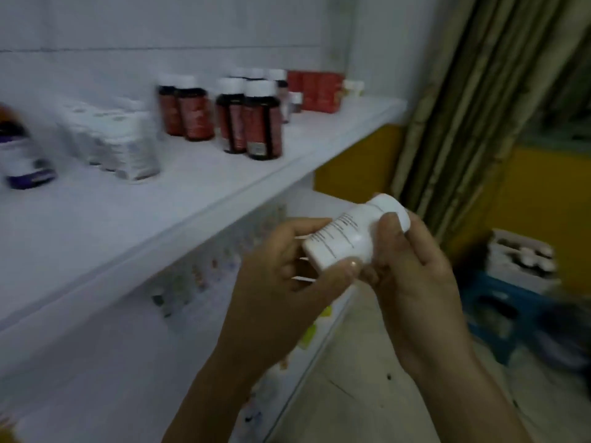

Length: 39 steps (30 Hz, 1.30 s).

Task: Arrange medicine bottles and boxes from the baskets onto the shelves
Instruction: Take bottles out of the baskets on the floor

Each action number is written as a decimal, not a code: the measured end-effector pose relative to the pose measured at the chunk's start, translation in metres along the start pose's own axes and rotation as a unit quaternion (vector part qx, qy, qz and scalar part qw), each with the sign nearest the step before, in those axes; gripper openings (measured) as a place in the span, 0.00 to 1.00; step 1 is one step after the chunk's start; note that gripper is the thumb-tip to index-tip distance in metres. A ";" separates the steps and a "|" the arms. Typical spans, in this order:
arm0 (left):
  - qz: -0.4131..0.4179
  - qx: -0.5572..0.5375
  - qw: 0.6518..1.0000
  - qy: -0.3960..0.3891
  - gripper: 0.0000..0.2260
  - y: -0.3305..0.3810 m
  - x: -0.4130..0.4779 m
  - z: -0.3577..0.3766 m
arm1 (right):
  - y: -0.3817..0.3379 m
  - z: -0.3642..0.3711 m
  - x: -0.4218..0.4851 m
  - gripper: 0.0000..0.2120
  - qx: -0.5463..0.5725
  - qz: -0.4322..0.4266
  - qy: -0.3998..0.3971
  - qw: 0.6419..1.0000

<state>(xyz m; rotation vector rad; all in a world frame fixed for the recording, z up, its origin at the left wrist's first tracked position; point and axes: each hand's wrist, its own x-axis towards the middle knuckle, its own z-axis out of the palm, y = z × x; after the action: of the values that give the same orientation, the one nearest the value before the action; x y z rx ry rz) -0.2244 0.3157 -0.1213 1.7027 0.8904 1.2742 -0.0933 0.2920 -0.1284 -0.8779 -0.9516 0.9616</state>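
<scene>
A white medicine bottle (348, 235) with small black print lies tilted between both hands, its cap pointing up to the right. My left hand (281, 282) grips its base from the left. My right hand (412, 276) wraps its cap end from the right. Both hands are in front of and below the white upper shelf (134, 219). On that shelf stand dark brown bottles (252, 119) with red labels and white caps, a group of white bottles (121, 142), a purple-labelled bottle (22, 158) at far left and red boxes (316, 91) at the back.
A lower shelf (224, 266) holds a row of small blurred items. A blue basket (499, 311) with a white crate (524, 260) of bottles sits on the floor at right. A striped curtain (479, 100) hangs beside a yellow wall (358, 164).
</scene>
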 end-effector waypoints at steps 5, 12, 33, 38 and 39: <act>-0.149 -0.162 0.972 -0.088 0.19 -0.012 0.027 0.134 | -0.024 -0.122 -0.004 0.17 -0.020 0.013 0.138 0.990; -0.223 -0.219 0.918 -0.244 0.19 -0.020 0.047 0.336 | -0.062 -0.304 -0.005 0.26 -0.068 -0.006 0.272 0.960; -0.296 -0.147 0.868 -0.371 0.16 -0.137 0.232 0.638 | -0.029 -0.604 0.170 0.16 -0.164 0.076 0.359 0.916; -0.308 -0.133 0.850 -0.406 0.06 -0.194 0.338 0.709 | -0.013 -0.677 0.278 0.10 -0.196 0.130 0.353 0.905; -0.308 -0.128 0.846 -0.416 0.08 -0.202 0.360 0.722 | -0.012 -0.690 0.298 0.10 -0.197 0.137 0.347 0.907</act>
<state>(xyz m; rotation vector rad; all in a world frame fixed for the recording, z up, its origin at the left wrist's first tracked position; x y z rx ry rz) 0.5484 0.5817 -0.2776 1.3652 0.6006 0.1476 0.6298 0.4432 -0.2694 -1.5978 -0.4042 0.6040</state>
